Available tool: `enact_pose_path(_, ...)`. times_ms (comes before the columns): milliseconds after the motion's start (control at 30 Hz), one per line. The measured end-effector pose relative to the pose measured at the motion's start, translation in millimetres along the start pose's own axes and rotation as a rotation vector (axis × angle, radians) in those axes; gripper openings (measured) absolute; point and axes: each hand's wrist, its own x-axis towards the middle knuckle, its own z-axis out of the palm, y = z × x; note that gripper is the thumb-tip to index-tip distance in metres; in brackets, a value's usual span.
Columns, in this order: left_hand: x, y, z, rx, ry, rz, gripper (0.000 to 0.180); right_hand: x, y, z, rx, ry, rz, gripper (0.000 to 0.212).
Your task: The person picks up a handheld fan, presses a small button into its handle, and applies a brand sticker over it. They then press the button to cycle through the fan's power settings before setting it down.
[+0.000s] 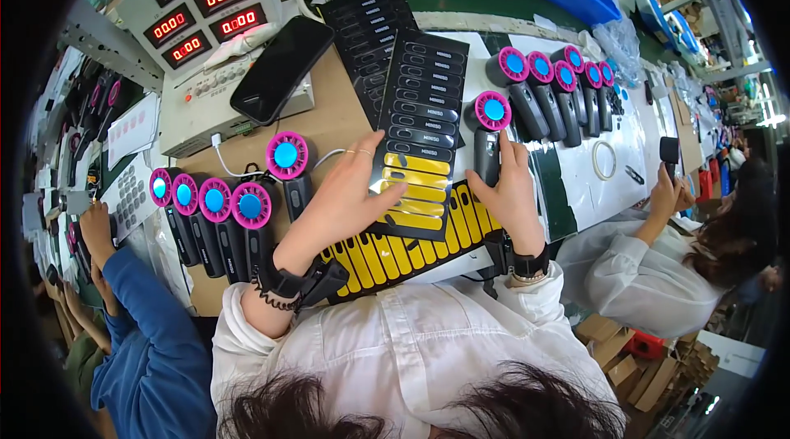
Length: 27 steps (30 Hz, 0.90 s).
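"Left hand?"
"My left hand [350, 188] is lying on the black-and-yellow label sheet [424, 102], thumb and fingers spreading apart."
"Right?"
"My right hand [514, 192] is bracketing the handle of a pink-headed fan [487, 147], thumb one side, fingers the other. Can't tell if it's gripping."
"Fan where?"
"Sitting on the counter [580, 180], just right of the sheet, head pointing away from me."
"Nearby?"
"A black phone [282, 70] is resting against the meter box [185, 114]."

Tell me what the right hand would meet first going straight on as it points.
The right hand would probably meet the pink-rimmed head of the dark handheld fan beside its fingers; depth is unclear, so it might pass just above.
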Motion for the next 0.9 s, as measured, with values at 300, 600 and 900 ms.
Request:
enact_pose_path(300,14,-23,15,-0.441,0.026,-0.217,0.068,-16,-17,1,0.086,0.104,-0.06,0.059)
enact_pose_path(600,18,-33,23,-0.704,0.12,-0.268,0.067,-16,-46,34,0.125,-0.206,-0.328,0.052)
enact_pose_path(900,21,-19,21,-0.744,-0.109,-0.309,0.033,-10,-47,26,0.308,-0.253,-0.307,0.047)
